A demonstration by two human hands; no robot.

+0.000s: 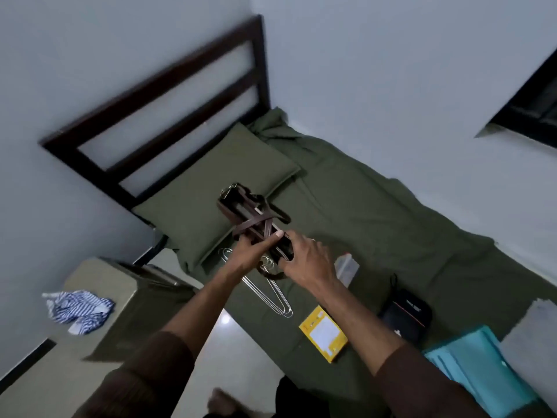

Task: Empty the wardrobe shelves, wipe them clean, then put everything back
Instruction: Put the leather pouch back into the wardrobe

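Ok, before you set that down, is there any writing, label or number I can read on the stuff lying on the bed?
Nothing can be read.
Yellow box: white label panel and small marks at its top edge, too blurred to read.
Black pouch: small pale print near its top, too small to read.
Brown bag held by the left hand and right hand: no text visible.

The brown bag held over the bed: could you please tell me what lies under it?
Under the brown bag, wire hangers lie on the green bedsheet, beside the pillow. Both hands and the bag cover the hangers' hook ends.
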